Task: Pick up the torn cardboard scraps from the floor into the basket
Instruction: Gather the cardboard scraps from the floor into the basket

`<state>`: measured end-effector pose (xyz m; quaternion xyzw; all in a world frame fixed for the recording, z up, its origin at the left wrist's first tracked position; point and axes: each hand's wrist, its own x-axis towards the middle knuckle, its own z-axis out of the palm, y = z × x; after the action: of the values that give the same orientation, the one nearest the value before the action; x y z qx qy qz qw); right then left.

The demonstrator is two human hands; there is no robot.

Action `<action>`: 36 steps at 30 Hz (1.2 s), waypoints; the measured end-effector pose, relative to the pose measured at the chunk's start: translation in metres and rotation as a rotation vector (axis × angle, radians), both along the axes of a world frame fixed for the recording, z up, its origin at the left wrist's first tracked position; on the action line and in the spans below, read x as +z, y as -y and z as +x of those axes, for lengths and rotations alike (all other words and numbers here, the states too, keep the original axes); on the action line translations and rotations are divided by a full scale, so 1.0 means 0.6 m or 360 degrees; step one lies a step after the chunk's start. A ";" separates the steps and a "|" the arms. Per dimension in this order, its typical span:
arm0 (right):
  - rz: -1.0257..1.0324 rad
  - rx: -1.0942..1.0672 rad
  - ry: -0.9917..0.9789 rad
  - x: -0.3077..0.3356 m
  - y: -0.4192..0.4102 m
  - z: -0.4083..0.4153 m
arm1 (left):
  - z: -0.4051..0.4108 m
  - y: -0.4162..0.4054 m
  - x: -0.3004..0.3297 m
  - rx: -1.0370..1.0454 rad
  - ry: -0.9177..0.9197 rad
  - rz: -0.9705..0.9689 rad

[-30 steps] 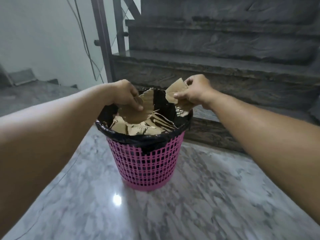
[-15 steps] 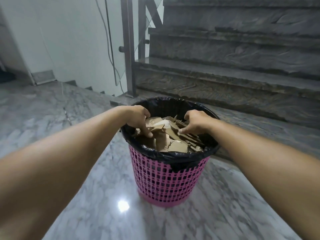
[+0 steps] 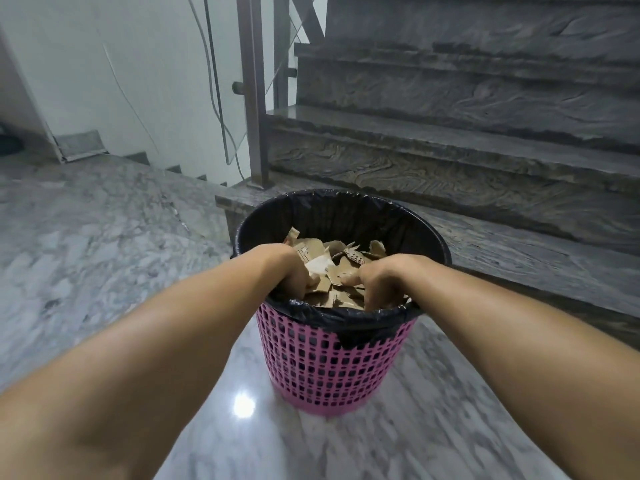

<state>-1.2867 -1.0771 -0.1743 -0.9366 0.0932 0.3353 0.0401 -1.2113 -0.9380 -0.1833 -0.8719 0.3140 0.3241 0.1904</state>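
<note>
A pink lattice basket (image 3: 329, 368) with a black bag liner (image 3: 346, 209) stands on the marble floor at the foot of the stairs. Several torn brown cardboard scraps (image 3: 341, 263) fill it to just below the rim. Both my hands are inside the basket at its near side. My left hand (image 3: 289, 271) presses its fingers down into the scraps on the left. On the right, my right hand (image 3: 379, 282) pushes down on the pile too, thumb towards the middle. The fingertips of both hands are buried among the scraps.
Dark stone stairs (image 3: 467, 150) rise right behind the basket. A metal railing post (image 3: 254, 98) stands at the stairs' left corner, with cables hanging along the white wall (image 3: 138, 64). Grey marble floor (image 3: 86, 244) spreads to the left and in front.
One second ago each hand held a cardboard scrap above the basket. Both hands have since gone down into the basket and now press on the pile, nearer the front rim.
</note>
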 end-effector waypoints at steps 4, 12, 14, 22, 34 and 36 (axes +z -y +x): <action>0.0044 -0.0027 0.0115 -0.003 0.002 -0.006 | -0.008 -0.005 0.002 -0.0005 0.0105 -0.0154; -0.0126 0.0017 0.0824 0.006 0.053 -0.010 | 0.001 0.010 0.015 0.0080 0.0657 -0.0397; -0.0096 -0.0112 0.0799 0.004 0.072 0.004 | 0.020 0.014 0.017 0.0141 0.0548 -0.0306; 0.0145 -0.0248 -0.0033 -0.028 0.076 0.062 | 0.082 0.045 -0.057 0.0280 0.0228 -0.0117; 0.0008 -0.0076 0.0215 0.026 0.032 0.015 | 0.036 0.005 0.014 0.0147 0.0269 -0.0133; 0.0047 -0.0128 0.0377 0.059 0.027 -0.003 | 0.033 -0.006 0.048 0.0152 0.0142 -0.0092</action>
<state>-1.2886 -1.0931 -0.1388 -0.9645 0.1203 0.2216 0.0780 -1.1918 -0.9345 -0.1548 -0.9046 0.2725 0.2844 0.1633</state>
